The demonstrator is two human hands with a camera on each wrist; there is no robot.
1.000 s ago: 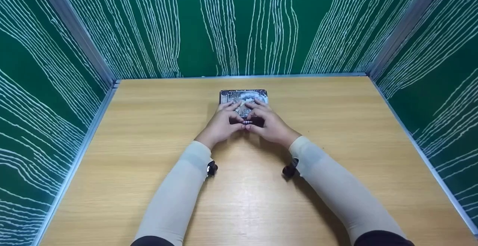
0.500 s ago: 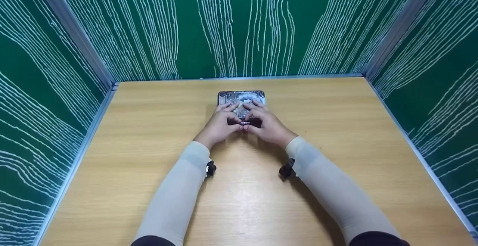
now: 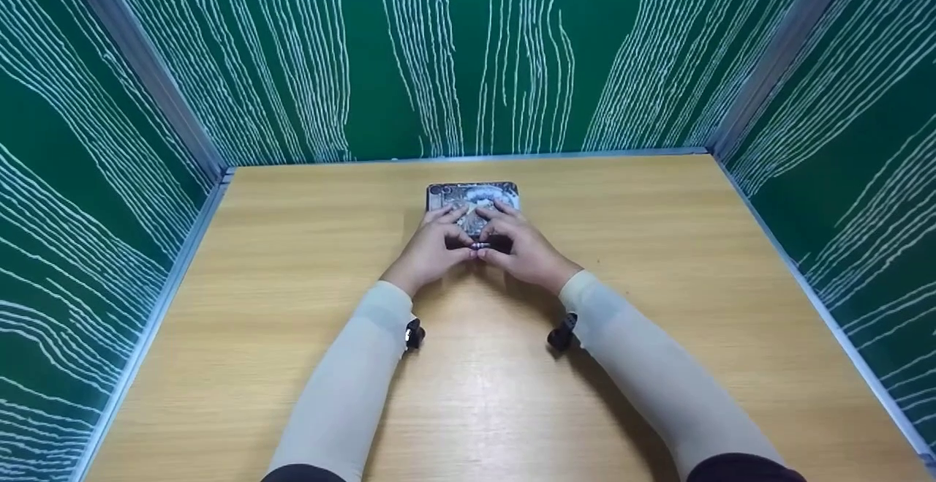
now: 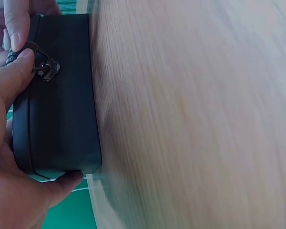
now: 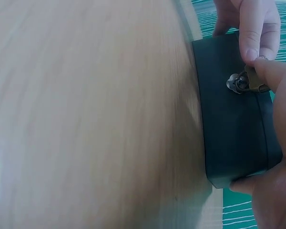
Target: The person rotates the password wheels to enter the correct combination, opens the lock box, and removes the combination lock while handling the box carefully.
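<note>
A small black box (image 4: 62, 109) with a picture printed on its lid (image 3: 475, 200) stands on the table. From the metal clasp (image 4: 48, 69) on its front hangs a small combination padlock (image 5: 254, 78), its row of dials facing up in the head view. My left hand (image 3: 435, 251) pinches the padlock between thumb and index finger, other fingers lying over the lid. From the other side my right hand (image 3: 528, 249) pinches it too, the two thumb tips almost meeting. In both wrist views, a finger of each hand also braces the box's end. The fingers hide part of the padlock.
The wooden table (image 3: 292, 248) spreads around the box. Green panels (image 3: 512, 65) with white wavy lines stand behind it and at both sides, set in grey metal posts. A small black camera sits on each wrist.
The head view has shifted slightly. Both hands stay at the padlock with almost the same hold, and the box keeps its place on the table.
</note>
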